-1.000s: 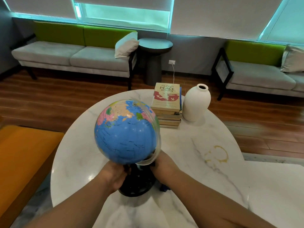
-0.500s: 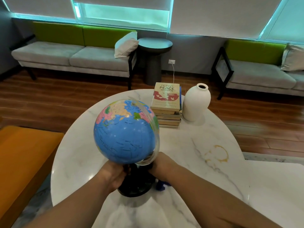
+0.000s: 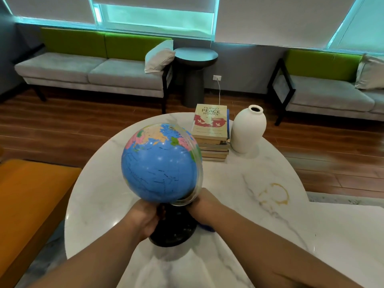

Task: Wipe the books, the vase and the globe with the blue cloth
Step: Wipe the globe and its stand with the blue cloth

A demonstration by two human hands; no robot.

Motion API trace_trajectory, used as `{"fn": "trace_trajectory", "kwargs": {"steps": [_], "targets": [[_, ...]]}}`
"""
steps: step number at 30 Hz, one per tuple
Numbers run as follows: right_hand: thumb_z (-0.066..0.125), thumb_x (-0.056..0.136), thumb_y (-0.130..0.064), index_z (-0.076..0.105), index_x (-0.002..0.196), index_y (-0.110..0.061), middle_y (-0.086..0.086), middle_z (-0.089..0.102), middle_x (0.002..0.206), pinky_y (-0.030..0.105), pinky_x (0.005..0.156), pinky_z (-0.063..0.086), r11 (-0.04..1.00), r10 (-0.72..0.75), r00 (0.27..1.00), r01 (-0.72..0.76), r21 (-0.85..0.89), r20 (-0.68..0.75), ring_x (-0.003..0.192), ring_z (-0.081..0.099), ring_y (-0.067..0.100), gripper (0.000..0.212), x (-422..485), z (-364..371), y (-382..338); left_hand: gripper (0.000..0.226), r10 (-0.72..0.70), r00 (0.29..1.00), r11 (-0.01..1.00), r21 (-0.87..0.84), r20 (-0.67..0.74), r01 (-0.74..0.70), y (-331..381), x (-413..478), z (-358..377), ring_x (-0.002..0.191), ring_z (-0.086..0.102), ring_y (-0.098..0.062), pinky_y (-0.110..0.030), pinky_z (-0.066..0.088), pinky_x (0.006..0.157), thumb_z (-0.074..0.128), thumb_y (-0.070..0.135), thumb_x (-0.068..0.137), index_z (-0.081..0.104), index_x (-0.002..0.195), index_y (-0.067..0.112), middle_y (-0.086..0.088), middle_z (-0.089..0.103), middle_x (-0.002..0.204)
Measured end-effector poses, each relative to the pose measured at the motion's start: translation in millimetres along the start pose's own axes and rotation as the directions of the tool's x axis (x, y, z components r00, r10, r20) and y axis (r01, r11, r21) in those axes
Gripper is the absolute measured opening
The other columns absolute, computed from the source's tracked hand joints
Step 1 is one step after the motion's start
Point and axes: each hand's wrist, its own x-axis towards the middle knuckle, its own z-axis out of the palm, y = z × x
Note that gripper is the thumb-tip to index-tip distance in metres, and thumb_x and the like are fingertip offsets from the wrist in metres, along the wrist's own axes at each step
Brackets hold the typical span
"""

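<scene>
Lettering on the top cover of the books (image 3: 211, 123) reads "FILIPINO PEACE WOMEN" above a red shape with white birds. The smaller print below it is too fine to read. Country names on the globe (image 3: 160, 167) are specks and cannot be read either.

The globe is mostly blue ocean, with pink, yellow and green land near its top. A clear arc (image 3: 197, 161) runs down its right side, blurred at the lower end. It sits directly above the grip on a black stand (image 3: 172, 231), whose round foot rests on the white marble table (image 3: 259, 215).

The left hand (image 3: 143, 219) wraps the stand's neck from the left with curled fingers. The right hand (image 3: 204, 206) is against the neck from the other side. Its fingers are hidden behind the arc and the neck, so I cannot tell whether they are curled or what they hold.

Only a small fold of the blue cloth (image 3: 205, 227) shows, just under the right hand beside the foot.

Beyond the grip and to its right, the books stand in a pile. The white vase (image 3: 248, 129) stands upright just beside them, further right. A yellowish ring stain (image 3: 276, 194) marks the marble right of the grip.
</scene>
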Motion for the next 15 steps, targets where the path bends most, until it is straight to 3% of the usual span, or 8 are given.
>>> {"fn": "trace_trajectory", "kwargs": {"steps": [3,7,12,15], "targets": [[0.054,0.086,-0.032,0.061,0.112,-0.022,0.004,0.067,0.1,0.035,0.079,0.054,0.997,-0.018,0.996,0.025,-0.079,0.088,0.086,0.064,0.023,0.028,-6.6,4.7,3.2,0.018,-0.008,0.997,1.0,-0.001,-0.071,0.008,-2.5,6.0,-3.7,0.057,0.047,-0.012,-0.023,0.042,0.046,0.046,-0.002,0.094,0.06,0.099,0.009,0.001,0.058,0.054],[0.053,0.085,-0.019,0.057,0.12,-0.02,0.006,0.061,0.118,0.038,0.086,0.052,0.942,0.007,1.0,0.0,-0.335,0.022,0.103,0.061,0.031,0.035,0.3,-7.6,23.3,0.023,0.013,0.997,1.0,-0.024,-0.074,-0.015,-6.2,3.9,3.7,0.056,0.042,-0.01,-0.019,0.04,0.044,0.043,-0.003,0.095,0.059,0.09,0.013,0.006,0.056,0.048],[0.057,0.088,-0.028,0.062,0.121,-0.037,-0.002,0.045,0.132,0.034,0.099,0.043,0.943,-0.215,0.971,0.235,-0.235,0.108,0.114,0.051,0.02,0.034,-14.0,-2.5,26.9,0.023,0.013,0.99,0.997,-0.075,-0.138,-0.023,-6.3,5.6,4.1,0.063,0.042,-0.012,-0.025,0.036,0.058,0.043,-0.003,0.096,0.056,0.088,0.014,-0.002,0.052,0.066],[0.056,0.087,-0.022,0.065,0.118,-0.035,-0.002,0.046,0.125,0.034,0.095,0.045,0.934,-0.164,0.98,0.191,-0.302,0.112,0.111,0.053,0.023,0.035,-19.0,-8.2,39.7,0.022,0.014,0.992,0.996,-0.086,-0.127,-0.025,-9.3,7.0,7.1,0.064,0.044,-0.011,-0.023,0.037,0.056,0.043,-0.001,0.097,0.058,0.091,0.015,0.0,0.056,0.068]]}}
